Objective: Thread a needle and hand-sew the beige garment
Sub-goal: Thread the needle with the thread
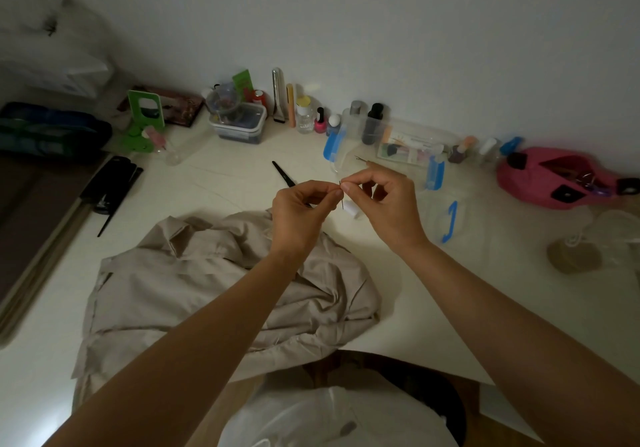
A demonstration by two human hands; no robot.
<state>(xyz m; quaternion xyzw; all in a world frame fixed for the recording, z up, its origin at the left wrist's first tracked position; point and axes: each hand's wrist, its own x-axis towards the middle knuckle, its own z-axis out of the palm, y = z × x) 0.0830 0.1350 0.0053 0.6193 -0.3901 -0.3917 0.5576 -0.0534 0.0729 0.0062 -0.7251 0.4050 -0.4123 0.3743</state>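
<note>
The beige garment (pixel 194 283) lies crumpled on the white table (pixel 221 183) in front of me. Both hands are raised above it, fingertips meeting. My right hand (pixel 384 204) pinches a thin needle (pixel 342 200) upright between thumb and forefinger. My left hand (pixel 301 211) pinches something very fine right at the needle's top; the thread itself is too thin to make out. A white thread spool (pixel 350 208) lies on the table just behind the hands.
Black scissors (pixel 283 173) lie beyond my left hand. Along the wall stand several small bottles (pixel 320 120), clear plastic boxes (pixel 239 122) and an open box with blue clips (pixel 408 150). A pink pouch (pixel 550 178) sits at the right, a black comb (pixel 114 190) at the left.
</note>
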